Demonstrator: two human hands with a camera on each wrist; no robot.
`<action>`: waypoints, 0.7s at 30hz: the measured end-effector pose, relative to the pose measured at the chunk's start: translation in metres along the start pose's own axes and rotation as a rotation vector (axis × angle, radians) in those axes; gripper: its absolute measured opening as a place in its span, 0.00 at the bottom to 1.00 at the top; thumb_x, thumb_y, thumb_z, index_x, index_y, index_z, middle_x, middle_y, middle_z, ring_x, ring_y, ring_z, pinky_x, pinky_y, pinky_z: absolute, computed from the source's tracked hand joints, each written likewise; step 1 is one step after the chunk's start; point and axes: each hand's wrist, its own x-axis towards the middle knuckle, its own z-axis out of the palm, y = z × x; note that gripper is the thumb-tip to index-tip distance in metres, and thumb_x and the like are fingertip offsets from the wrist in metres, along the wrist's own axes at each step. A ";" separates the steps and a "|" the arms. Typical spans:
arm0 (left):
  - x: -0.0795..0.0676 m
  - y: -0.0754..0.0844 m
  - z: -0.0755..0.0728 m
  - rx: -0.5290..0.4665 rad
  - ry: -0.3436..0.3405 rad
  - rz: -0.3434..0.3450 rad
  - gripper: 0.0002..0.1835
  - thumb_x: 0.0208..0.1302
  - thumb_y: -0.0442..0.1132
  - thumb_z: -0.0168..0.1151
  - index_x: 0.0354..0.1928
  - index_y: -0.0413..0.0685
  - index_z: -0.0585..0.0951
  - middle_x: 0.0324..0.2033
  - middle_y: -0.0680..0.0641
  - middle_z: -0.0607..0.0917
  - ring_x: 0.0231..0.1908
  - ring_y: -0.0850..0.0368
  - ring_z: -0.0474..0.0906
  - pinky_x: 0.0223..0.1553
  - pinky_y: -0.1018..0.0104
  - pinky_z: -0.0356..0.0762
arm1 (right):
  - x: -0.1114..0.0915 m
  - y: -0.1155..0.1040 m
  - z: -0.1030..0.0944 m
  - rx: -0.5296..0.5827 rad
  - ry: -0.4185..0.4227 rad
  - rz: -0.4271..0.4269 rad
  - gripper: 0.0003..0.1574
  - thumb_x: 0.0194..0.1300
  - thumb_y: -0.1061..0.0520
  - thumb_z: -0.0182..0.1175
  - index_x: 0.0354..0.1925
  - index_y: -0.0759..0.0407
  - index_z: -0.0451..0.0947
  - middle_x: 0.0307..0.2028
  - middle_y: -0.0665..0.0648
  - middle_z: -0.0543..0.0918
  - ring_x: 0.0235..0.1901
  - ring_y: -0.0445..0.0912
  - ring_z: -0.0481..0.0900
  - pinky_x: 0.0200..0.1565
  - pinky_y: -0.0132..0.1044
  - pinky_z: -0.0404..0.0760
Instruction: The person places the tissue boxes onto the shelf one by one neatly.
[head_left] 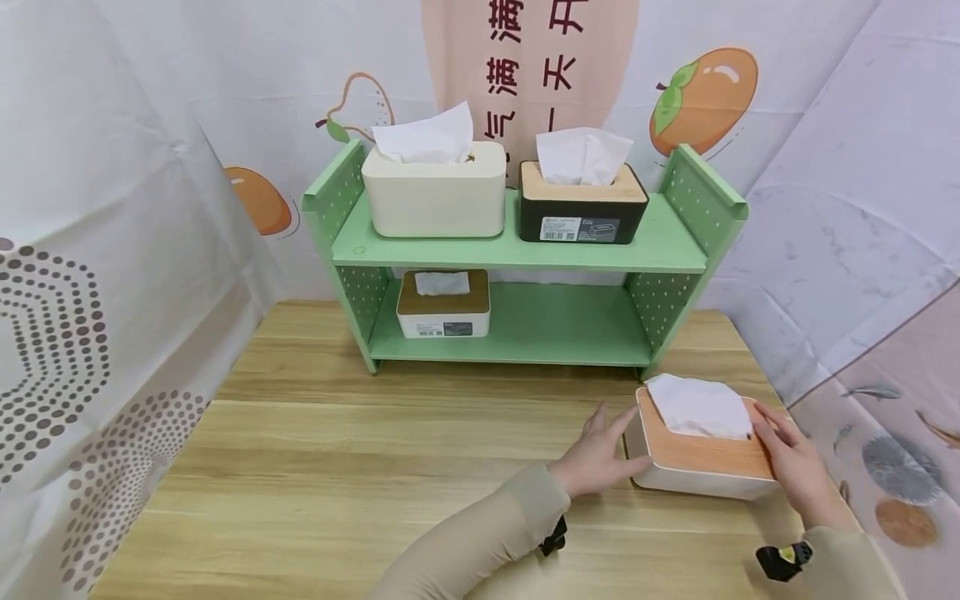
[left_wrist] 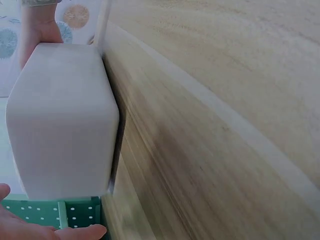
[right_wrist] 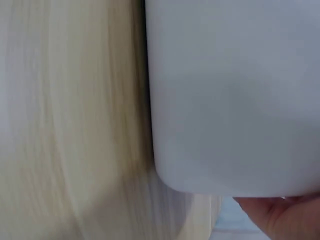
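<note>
A white tissue box (head_left: 701, 482) with a light wood lid stands on the table at the right, and a white tissue sticks up from its slot. Beside its left end is my left hand (head_left: 596, 454), with fingers and thumb spread. The left wrist view shows a gap between that hand and the box. My right hand (head_left: 795, 462) lies against the right end, its fingers at the edge of the lid. In the right wrist view the white wall of the box (right_wrist: 235, 100) fills much of the picture, and part of the right hand (right_wrist: 290, 217) shows below it.
Behind stands a green two-tier shelf (head_left: 517, 322). Its top tier carries a cream tissue box (head_left: 438, 200) and a black tissue box (head_left: 585, 212) with a wood lid. A small white tissue box (head_left: 442, 325) sits on the lower tier. Printed cloth hangs around the wooden table (head_left: 360, 467).
</note>
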 end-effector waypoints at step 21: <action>-0.009 -0.019 -0.014 0.029 0.097 0.032 0.42 0.58 0.57 0.60 0.71 0.65 0.52 0.72 0.36 0.42 0.70 0.42 0.52 0.62 0.57 0.67 | -0.011 -0.045 0.059 0.077 -0.081 -0.095 0.44 0.70 0.35 0.37 0.73 0.54 0.39 0.68 0.75 0.51 0.65 0.66 0.54 0.63 0.59 0.54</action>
